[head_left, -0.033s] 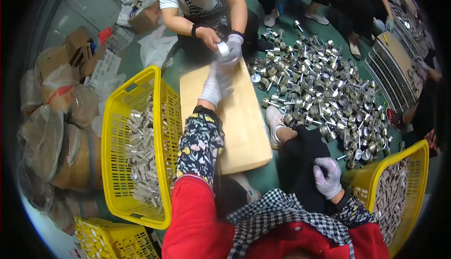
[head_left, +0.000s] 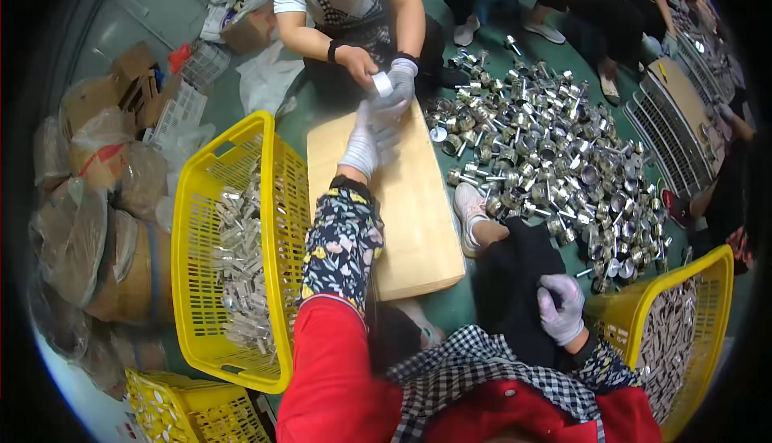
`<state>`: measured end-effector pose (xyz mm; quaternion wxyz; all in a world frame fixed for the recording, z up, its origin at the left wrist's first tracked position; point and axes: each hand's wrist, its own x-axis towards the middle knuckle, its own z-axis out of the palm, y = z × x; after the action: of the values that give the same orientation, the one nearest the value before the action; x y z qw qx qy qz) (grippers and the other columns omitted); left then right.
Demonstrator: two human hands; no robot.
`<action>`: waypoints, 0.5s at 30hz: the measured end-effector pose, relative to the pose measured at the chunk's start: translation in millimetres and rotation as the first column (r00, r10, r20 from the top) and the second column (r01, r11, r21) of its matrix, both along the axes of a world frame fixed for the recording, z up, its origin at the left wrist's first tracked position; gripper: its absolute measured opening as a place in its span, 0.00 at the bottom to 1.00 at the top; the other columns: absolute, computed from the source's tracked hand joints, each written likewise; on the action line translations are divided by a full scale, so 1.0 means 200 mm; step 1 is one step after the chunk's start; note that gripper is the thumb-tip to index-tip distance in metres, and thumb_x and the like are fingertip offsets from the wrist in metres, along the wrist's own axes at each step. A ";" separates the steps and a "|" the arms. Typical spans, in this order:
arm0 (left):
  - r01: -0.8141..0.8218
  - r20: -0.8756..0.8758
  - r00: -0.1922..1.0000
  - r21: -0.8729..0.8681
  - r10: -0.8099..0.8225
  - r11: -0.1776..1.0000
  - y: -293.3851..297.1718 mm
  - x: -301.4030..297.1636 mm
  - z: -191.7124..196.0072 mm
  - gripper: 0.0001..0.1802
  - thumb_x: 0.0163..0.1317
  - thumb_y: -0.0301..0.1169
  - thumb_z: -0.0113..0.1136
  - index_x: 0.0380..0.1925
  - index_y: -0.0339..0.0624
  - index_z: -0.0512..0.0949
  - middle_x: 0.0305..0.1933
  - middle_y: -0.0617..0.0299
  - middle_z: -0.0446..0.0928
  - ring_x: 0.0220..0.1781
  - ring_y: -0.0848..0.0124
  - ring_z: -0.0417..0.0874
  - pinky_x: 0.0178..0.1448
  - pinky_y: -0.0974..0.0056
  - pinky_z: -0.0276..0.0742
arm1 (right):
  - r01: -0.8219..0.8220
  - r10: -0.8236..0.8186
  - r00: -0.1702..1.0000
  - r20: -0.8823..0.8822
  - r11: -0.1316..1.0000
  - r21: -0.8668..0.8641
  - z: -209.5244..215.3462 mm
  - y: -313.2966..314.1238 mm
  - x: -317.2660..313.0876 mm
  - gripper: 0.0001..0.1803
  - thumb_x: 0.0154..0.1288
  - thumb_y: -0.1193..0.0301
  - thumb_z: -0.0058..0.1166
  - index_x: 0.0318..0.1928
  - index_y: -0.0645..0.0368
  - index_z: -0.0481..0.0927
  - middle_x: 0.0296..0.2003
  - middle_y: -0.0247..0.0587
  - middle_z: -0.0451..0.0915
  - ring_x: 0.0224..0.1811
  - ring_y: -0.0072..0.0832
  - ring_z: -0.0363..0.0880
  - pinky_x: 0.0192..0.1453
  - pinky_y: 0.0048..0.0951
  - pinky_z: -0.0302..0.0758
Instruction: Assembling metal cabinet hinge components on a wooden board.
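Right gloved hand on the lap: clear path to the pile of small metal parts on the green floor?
Probably yes. The right hand rests on the dark-trousered knee, holding nothing, and the pile of small metal parts lies just ahead with nothing between; the yellow basket sits off to the side.

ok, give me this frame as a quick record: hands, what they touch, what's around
left hand: gloved, stretched forward over the board, reaching to a co-worker's hands that hold a small metal part
right hand: gloved, resting on the dark trouser leg, holding nothing visible
left basket: yellow, holds metal parts
right basket: yellow, holds metal parts
floor pile: loose metal parts on the green floor
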<state>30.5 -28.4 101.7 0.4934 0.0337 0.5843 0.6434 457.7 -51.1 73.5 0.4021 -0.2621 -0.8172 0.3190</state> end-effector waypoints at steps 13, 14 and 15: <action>0.080 -0.359 0.923 -0.166 -0.136 0.983 0.20 0.00 -0.03 0.13 0.49 0.46 0.59 0.28 0.53 0.72 0.19 0.72 0.68 0.16 0.78 0.66 0.15 0.76 0.52 | 0.031 -0.032 1.000 0.000 0.994 -0.108 -0.03 0.04 0.06 0.06 0.50 0.74 0.53 0.31 0.60 0.74 0.26 0.41 0.75 0.26 0.33 0.74 0.32 0.28 0.69; 0.074 -0.362 0.923 -0.161 -0.129 0.984 0.17 0.00 -0.05 0.13 0.49 0.46 0.59 0.28 0.53 0.72 0.19 0.72 0.68 0.16 0.78 0.66 0.15 0.76 0.52 | 0.025 -0.026 1.000 -0.003 0.994 -0.103 -0.03 0.03 0.04 0.06 0.50 0.74 0.53 0.31 0.60 0.74 0.26 0.41 0.75 0.26 0.33 0.74 0.32 0.28 0.69; -0.002 -0.282 0.959 -0.084 -0.022 0.996 0.11 0.01 -0.09 0.13 0.53 0.43 0.56 0.30 0.48 0.72 0.20 0.70 0.68 0.15 0.80 0.65 0.15 0.76 0.53 | 0.016 -0.020 0.999 -0.030 0.994 -0.109 -0.04 0.02 0.01 0.06 0.50 0.74 0.53 0.31 0.61 0.74 0.26 0.41 0.75 0.27 0.33 0.74 0.32 0.28 0.69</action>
<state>32.6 -6.5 83.9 0.4091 0.1074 0.6750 0.6046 460.1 -47.2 65.9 0.4027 -0.2860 -0.7900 0.3633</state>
